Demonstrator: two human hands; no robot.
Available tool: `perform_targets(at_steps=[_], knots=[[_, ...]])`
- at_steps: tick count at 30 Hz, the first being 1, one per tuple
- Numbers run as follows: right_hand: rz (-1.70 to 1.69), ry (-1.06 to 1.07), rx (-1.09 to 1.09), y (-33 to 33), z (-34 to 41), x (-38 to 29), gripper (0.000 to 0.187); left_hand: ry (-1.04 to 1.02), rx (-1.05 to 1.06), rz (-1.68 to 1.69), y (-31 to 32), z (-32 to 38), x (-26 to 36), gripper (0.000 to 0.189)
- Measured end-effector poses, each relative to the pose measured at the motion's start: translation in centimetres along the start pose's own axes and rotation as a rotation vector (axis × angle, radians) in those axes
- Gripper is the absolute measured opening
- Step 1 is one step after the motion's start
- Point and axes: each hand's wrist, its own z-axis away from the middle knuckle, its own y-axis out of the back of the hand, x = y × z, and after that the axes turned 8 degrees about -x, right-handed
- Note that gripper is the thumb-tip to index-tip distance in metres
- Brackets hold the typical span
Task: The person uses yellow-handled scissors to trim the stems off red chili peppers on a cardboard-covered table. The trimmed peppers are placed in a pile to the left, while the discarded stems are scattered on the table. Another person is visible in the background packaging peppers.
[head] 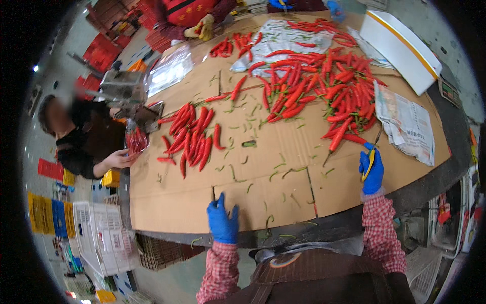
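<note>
My left hand [223, 222], in a blue glove, is over the cardboard [174, 207] near the table's front edge. Its fingers are apart and nothing shows in them. At the right, my blue-gloved right hand [371, 174] grips a pair of yellow-handled scissors [368, 165], blades pointing away from me. A red chili pepper [354, 139] lies by its fingertips; whether they touch it I cannot tell. Just beyond spreads a large heap of red chili peppers [347, 95] with green stems. Stemless peppers lie in a smaller pile [193, 136] at the left. Cut green stems [279, 166] are scattered between.
A person at the left holds a plastic bag of peppers [136, 140] beside a metal machine [123, 85]. Gloved hands [201, 28] of others work across the table. A white foam box [400, 49] and newspaper [408, 123] are at the right. White crates [102, 235] stand lower left.
</note>
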Motion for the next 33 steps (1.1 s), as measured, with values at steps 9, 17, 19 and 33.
perform_targets(at_steps=[9,17,19,33], knots=[[0.304,0.025,0.167,1.6,-1.4,2.4,0.034,-0.104,-0.359,0.549,-3.7,-4.4,6.3,0.036],[0.424,-0.101,0.192,1.8,-0.9,2.1,0.039,-0.273,0.028,0.074,-6.5,-28.5,4.5,0.037],[0.537,-0.097,0.195,1.8,-0.8,2.3,0.041,-0.157,0.091,-0.114,-8.0,-32.8,3.6,0.039],[0.588,-0.032,0.172,1.7,-0.6,2.7,0.041,-0.058,0.117,0.057,-8.6,-36.2,-2.7,0.024]])
